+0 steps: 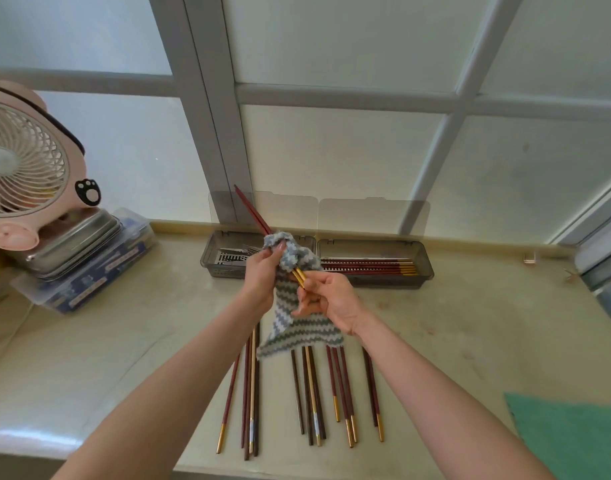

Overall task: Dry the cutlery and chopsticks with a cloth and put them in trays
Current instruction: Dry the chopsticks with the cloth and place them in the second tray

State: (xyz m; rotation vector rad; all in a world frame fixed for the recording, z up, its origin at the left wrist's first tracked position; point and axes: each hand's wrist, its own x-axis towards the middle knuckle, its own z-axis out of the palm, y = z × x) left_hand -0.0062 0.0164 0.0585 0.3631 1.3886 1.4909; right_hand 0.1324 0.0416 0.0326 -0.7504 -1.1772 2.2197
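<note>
My left hand [264, 270] grips a grey and white zigzag cloth [292, 327] bunched around a pair of red chopsticks [250, 211] that stick up to the far left. My right hand [326, 297] pinches their gold ends just below the cloth. Several more chopsticks [305, 393], red, dark brown and pale, lie loose on the counter under my arms. At the back stand two grey trays: the left tray [215, 245] holds forks and other cutlery, the right tray [423, 261] holds several red chopsticks with gold tips.
A pink desk fan [23, 168] sits on a steel tin [75, 242] and a plastic box [99, 271] at the far left. A green cloth [574, 434] lies at the near right corner. A frosted window [331, 133] rises directly behind the trays.
</note>
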